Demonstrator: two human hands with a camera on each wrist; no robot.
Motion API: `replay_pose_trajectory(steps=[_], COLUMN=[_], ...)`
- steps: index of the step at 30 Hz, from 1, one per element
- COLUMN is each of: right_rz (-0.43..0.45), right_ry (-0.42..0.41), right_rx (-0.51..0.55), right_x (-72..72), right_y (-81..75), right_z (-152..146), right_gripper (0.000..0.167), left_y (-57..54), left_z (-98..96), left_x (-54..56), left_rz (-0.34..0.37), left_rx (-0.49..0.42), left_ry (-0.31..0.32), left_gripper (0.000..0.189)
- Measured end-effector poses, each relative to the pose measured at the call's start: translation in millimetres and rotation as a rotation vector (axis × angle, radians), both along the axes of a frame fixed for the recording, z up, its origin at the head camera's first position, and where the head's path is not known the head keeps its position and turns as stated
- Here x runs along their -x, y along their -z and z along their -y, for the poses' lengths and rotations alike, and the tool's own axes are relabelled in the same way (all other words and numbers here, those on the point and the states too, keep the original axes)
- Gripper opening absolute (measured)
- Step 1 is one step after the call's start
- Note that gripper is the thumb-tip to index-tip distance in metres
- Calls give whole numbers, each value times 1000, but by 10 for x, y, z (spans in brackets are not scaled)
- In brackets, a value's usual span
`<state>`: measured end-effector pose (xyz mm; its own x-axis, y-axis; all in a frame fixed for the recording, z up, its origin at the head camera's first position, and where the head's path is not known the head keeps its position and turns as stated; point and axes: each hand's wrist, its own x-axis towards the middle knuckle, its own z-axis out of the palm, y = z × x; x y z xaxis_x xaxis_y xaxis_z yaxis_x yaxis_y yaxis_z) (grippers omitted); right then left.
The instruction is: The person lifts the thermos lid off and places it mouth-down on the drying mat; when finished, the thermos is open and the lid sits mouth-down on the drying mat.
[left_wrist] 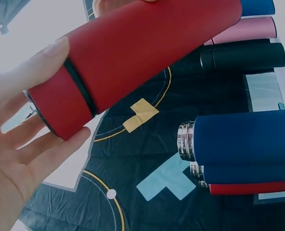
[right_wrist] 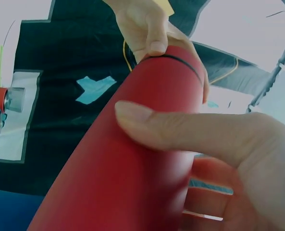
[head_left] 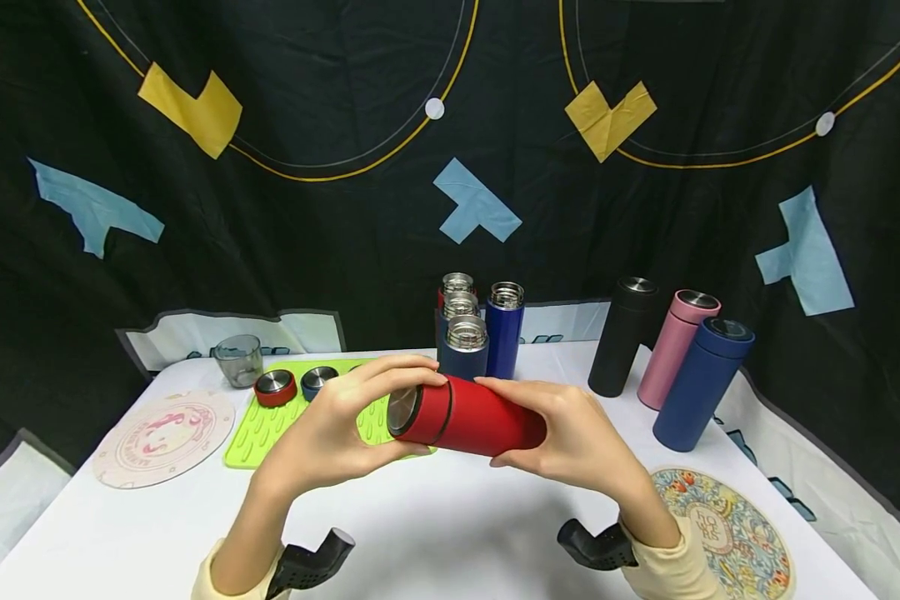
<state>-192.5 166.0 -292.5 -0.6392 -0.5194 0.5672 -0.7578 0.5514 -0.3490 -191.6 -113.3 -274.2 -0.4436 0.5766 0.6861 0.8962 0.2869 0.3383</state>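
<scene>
Above the middle of the table, a red thermos bottle (head_left: pixel 491 418) lies tilted sideways between both hands. My left hand (head_left: pixel 318 433) grips its red lid (head_left: pixel 426 415), thumb on one side and fingers on the other. The lid sits on the body, with a thin dark ring (left_wrist: pixel 80 86) at the seam. My right hand (head_left: pixel 570 427) holds the body near its base, and the right wrist view shows the thumb (right_wrist: pixel 152 126) along its side. The lid's steel top faces left in the head view.
Several lidless bottles (head_left: pixel 466 354) stand behind the hands. Black (head_left: pixel 621 342), pink (head_left: pixel 675 350) and blue (head_left: pixel 701 387) lidded bottles stand right. A green mat (head_left: pixel 258 437) carries a red lid (head_left: pixel 275 390) and blue lid (head_left: pixel 317 380), beside a glass (head_left: pixel 240 360). Round mats (head_left: pixel 165 437) lie left and right.
</scene>
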Motion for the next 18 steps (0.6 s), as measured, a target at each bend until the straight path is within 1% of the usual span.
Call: replay_pose_trajectory(steps=[2,7,9,13,15,18], right_rz=[39,166,211,285,285,244], right_ry=[-37,-132,-166,-241,-268,-294], right_rx=[27,103,116,132,140,149], right_x=[14,66,89,127,133,125], right_y=[-3,-9,-9,-9,-15,-34], right_z=[-5,-41,-59,-96,-113,-129], right_gripper=[77,69,69,74,75,74], left_y=[-4,-22,-29,-47,-52,-49], left_z=[8,17,16,7,0,-10], left_x=[2,-23,-35,-45,-44,-35], left_rz=[-10,-49,-77,-113,-117,-114], left_rx=[-17,-24,-29,-54,-64,-73], left_ry=[19,31,37,74,94,109], left_gripper=[71,71,71,72,72,71])
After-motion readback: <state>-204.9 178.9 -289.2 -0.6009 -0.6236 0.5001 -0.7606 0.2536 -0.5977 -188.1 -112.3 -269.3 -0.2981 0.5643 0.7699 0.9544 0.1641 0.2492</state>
